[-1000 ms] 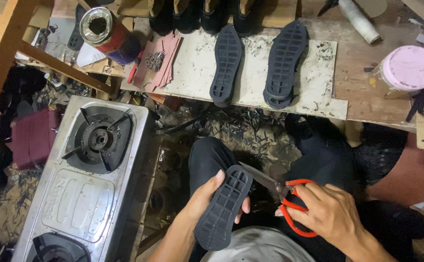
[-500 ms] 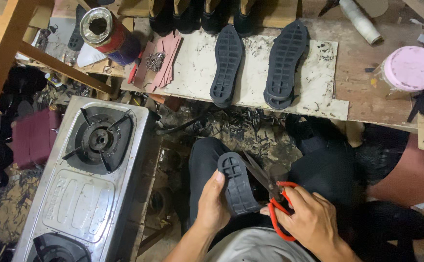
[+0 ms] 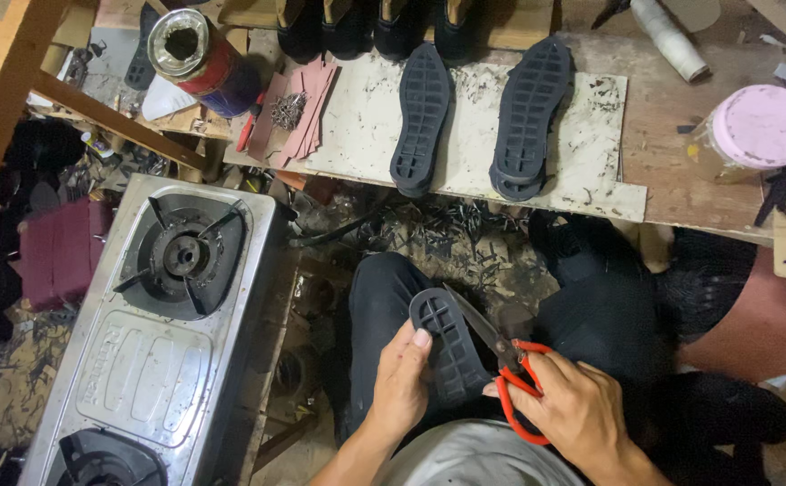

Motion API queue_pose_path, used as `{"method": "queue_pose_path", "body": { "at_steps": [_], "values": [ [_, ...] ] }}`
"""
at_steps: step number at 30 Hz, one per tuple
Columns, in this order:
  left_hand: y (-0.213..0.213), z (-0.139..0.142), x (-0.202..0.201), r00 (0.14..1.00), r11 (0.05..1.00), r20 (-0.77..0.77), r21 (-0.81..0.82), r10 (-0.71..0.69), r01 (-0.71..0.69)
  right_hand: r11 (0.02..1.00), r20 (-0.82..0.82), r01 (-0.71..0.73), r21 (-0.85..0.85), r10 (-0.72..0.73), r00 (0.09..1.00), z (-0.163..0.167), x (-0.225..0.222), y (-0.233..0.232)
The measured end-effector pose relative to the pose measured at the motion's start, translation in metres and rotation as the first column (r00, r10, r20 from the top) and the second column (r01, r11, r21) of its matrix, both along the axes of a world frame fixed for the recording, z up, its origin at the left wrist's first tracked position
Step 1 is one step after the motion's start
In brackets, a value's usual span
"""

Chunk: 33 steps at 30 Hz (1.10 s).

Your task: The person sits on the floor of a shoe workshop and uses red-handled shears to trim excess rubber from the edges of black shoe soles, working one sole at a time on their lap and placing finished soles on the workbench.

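Black sole, heel end up-left.

The left hand covers the black sole's lower end. The scissors' blade tips vanish behind its edge. The stove's near burner is cut off below.

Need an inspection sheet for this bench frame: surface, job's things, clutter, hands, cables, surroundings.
Surface: wooden bench with a scuffed white board.
Job's things: black shoe sole over the lap; red-handled scissors, blades at its edge.
Clutter: two black soles on the board, open tin can, pile of nails, pink-lidded jar.
Hands: left hand grips the sole; right hand holds the scissors.
Cables: nothing seen.
Surroundings: steel gas stove, rubber trimmings on the floor.
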<state>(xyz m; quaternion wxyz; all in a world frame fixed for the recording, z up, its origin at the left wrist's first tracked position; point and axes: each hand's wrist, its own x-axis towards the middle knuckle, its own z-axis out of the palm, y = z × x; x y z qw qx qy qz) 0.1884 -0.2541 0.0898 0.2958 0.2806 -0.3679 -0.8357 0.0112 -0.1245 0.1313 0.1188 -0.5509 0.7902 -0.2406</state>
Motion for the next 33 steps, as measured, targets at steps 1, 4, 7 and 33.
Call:
{"method": "queue_pose_path", "body": {
  "at_steps": [1,4,7,33],
  "values": [
    [-0.001,0.001,0.001,1.000,1.000,0.002,0.012,-0.003,0.003,1.000,0.010,-0.011,-0.012,0.011,1.000,0.000,-0.001,0.001],
    [-0.005,0.000,0.003,1.000,1.000,0.027,0.027,-0.009,0.008,0.999,0.034,-0.027,-0.035,0.028,0.999,0.002,-0.002,0.001],
    [-0.007,-0.007,0.007,0.997,1.000,0.073,-0.020,-0.022,0.023,0.999,0.029,-0.011,-0.033,0.012,0.999,0.005,-0.002,0.002],
    [-0.052,0.003,0.025,0.943,0.934,0.273,-0.244,-0.192,0.261,0.986,0.277,0.154,-0.068,-0.130,0.952,-0.008,0.001,0.004]
  ]
}}
